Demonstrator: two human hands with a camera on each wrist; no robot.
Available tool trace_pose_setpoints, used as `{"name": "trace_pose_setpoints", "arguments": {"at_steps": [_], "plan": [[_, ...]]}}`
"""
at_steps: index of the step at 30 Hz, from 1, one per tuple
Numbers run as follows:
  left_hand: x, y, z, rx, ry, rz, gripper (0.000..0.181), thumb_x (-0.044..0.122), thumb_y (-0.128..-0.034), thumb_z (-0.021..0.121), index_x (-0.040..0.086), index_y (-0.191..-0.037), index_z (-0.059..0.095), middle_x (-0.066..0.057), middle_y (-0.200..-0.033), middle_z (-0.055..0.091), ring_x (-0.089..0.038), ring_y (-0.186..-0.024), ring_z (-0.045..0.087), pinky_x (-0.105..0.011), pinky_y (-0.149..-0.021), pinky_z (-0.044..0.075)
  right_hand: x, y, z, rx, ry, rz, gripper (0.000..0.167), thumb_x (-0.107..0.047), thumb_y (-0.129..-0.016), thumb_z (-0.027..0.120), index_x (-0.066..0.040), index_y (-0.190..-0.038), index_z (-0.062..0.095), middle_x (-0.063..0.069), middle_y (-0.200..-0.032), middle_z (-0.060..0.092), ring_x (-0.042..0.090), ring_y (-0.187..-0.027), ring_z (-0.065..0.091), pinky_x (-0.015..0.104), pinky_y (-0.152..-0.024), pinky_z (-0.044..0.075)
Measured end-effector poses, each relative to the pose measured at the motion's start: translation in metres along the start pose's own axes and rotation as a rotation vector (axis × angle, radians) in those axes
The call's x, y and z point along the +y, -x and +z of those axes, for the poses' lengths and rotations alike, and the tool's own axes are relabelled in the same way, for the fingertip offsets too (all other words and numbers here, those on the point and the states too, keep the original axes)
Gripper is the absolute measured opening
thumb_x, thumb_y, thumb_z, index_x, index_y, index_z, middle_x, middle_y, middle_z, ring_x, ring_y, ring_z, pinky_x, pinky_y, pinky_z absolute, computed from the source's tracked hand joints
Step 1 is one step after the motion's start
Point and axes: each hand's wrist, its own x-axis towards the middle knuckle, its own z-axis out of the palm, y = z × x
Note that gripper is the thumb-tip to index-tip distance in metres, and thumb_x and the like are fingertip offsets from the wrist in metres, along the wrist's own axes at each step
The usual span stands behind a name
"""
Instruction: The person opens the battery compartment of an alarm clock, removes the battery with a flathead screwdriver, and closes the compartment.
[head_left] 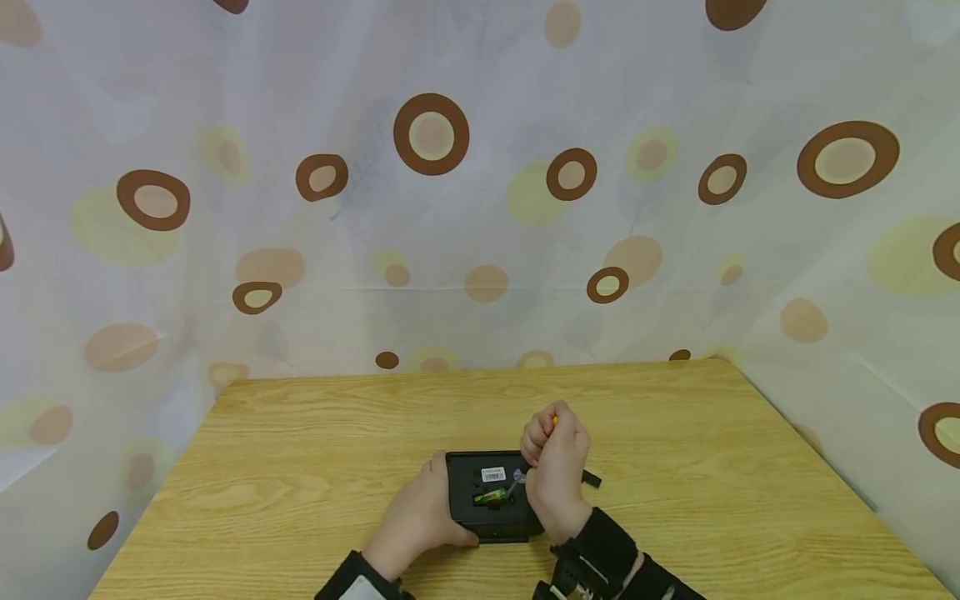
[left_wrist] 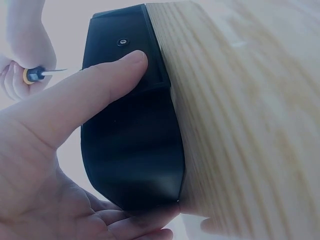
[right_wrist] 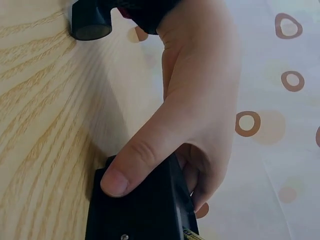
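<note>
A black box-shaped device [head_left: 498,523] rests on the table with a white barcode label facing up. My left hand [head_left: 420,512] grips its left end, fingers on the far side and thumb along the near side. That same thumb lies close to a screw [left_wrist: 123,42] in the left wrist view. In an opening in the device's upper face sits a green and yellow battery [head_left: 491,497]. My right hand [head_left: 557,467] is wrapped around a screwdriver [left_wrist: 35,74] with a yellow and dark handle, its thin shaft slanting down to the battery's right end. The left hand [right_wrist: 185,110] also fills the right wrist view.
A small flat black piece [head_left: 592,479] lies on the wooden table [head_left: 315,450] just right of the device, partly behind the right hand. A patterned cloth [head_left: 480,233] hangs behind and beside the table.
</note>
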Motion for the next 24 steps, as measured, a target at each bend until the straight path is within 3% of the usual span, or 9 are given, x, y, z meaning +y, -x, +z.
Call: {"name": "trace_pose_setpoints", "arguments": {"at_steps": [12,24], "plan": [[-0.001,-0.002,0.000,-0.012,0.023,-0.001,0.103,0.015,-0.0520,0.106,-0.008,-0.135,0.049,-0.021,-0.120,0.068,-0.027,-0.102,0.065,-0.048,-0.090,0.054,-0.004,0.008,0.009,-0.041,-0.014,0.052,0.049,-0.025,-0.116,0.030,-0.014,-0.068,0.029,-0.004,-0.057,0.019,0.011,-0.045,0.015,0.032,-0.051,0.011],[0.001,-0.001,0.000,-0.014,0.006,-0.029,0.102,0.018,-0.0542,0.106,-0.009,-0.135,0.048,-0.021,-0.121,0.066,-0.026,-0.098,0.063,-0.047,-0.087,0.054,0.000,0.016,0.018,-0.069,-0.020,0.044,0.050,-0.023,-0.116,0.029,-0.013,-0.067,0.029,-0.003,-0.058,0.016,0.010,-0.044,0.014,0.032,-0.050,0.010]]}}
